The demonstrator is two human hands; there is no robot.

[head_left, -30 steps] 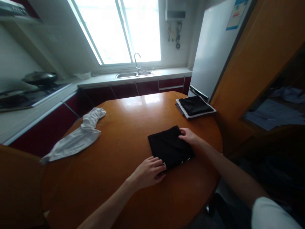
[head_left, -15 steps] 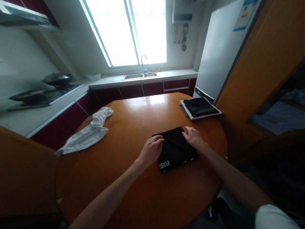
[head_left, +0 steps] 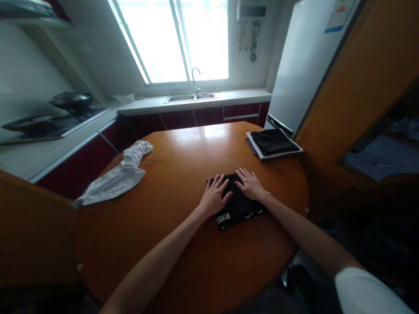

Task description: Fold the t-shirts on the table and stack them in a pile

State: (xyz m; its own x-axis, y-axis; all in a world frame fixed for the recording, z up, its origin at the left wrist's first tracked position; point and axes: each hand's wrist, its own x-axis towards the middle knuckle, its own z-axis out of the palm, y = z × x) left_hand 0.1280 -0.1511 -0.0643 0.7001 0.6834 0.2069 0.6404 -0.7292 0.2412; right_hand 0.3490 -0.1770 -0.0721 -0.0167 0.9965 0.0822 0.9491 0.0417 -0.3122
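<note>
A folded black garment point(head_left: 237, 208) with white lettering lies on the round wooden table point(head_left: 183, 170), right of centre. My left hand point(head_left: 214, 197) lies flat on its left half, fingers spread. My right hand point(head_left: 251, 185) presses flat on its right half, fingers stretched out. Both palms cover much of the cloth. Neither hand grips anything.
A stack of folded clothes point(head_left: 273, 142), black on top, sits at the table's far right edge by the white fridge point(head_left: 304, 65). A crumpled white garment point(head_left: 119, 174) lies at the table's left. Kitchen counter with sink point(head_left: 190, 97) and stove point(head_left: 52, 117) runs behind.
My left hand moved from the garment's near corner onto its top. The garment has been folded narrower, and both hands now lie flat and open on it.
</note>
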